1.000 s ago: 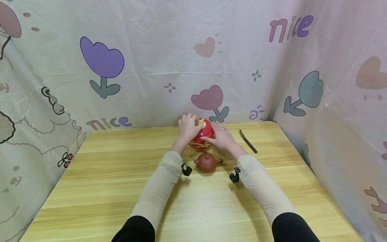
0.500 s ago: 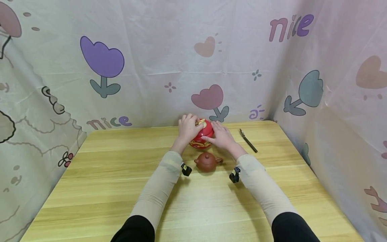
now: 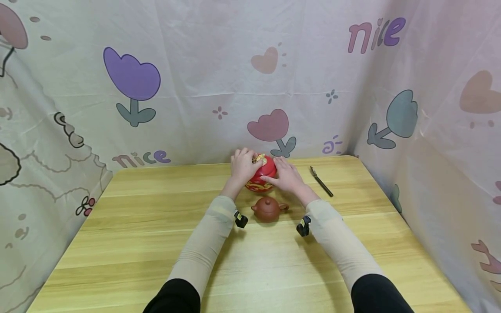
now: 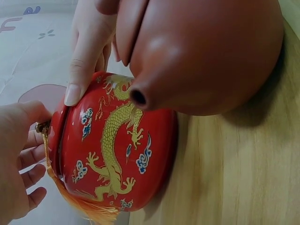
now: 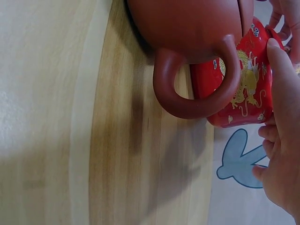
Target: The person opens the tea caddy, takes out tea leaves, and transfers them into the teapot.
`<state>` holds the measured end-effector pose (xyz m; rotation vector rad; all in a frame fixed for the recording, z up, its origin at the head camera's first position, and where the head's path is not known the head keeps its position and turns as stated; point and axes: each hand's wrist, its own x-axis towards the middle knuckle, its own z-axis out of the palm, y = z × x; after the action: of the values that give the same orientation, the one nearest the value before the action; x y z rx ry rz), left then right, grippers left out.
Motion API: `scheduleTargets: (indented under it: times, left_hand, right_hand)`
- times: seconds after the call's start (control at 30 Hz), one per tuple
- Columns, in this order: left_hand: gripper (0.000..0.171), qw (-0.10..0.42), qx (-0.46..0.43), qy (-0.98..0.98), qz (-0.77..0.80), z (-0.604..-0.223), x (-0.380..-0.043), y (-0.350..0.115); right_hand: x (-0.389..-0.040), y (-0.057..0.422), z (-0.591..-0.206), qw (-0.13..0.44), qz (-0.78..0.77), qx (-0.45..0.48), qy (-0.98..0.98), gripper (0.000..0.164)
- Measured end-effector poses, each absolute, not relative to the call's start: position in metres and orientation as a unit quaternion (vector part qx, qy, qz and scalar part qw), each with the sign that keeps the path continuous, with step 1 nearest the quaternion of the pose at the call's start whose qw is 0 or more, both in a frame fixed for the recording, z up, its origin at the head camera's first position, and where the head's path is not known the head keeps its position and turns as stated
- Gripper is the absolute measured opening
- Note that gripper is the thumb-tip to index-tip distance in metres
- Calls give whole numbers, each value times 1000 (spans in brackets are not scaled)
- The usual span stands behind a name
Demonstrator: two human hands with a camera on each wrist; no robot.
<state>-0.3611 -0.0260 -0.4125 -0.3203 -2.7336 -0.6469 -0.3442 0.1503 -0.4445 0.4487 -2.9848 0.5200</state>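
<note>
A round red lidded jar (image 3: 258, 186) with a gold dragon pattern stands at the far side of the table. My left hand (image 3: 243, 166) is over its lid (image 4: 57, 136), thumb and fingers about the gold knob. From the knob hangs an orange tassel (image 4: 96, 208). On the jar's other side, my right hand (image 3: 288, 177) grips it, thumb across the front near the lid's edge and fingers reaching behind. The lid sits on the jar. A brown clay teapot (image 3: 267, 210) stands just in front, between my forearms, its spout to the left and handle to the right.
A slim black pen-like tool (image 3: 322, 182) with a metal tip lies right of my right hand. Printed cloth (image 3: 188, 87) hangs right behind the wooden table's (image 3: 156, 217) far edge and along both sides.
</note>
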Motion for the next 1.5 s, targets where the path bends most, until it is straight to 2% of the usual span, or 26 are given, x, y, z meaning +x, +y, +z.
scheduleTargets:
  times: [0.4,0.77,1.5]
  left_hand:
    - [30,144,-102,-957,-232,-413,-360,-27]
    - [36,160,-109,-952,-237,-418,-356,-34]
    - [34,188,-119,-939,-264,-432,-338,-59]
  right_hand:
    - [-344,151,-446,37,175,147,-973,99]
    - [-341,149,-444,35,187,141,-972,98]
    - [-340,149,-444,35,204,146,-967,98]
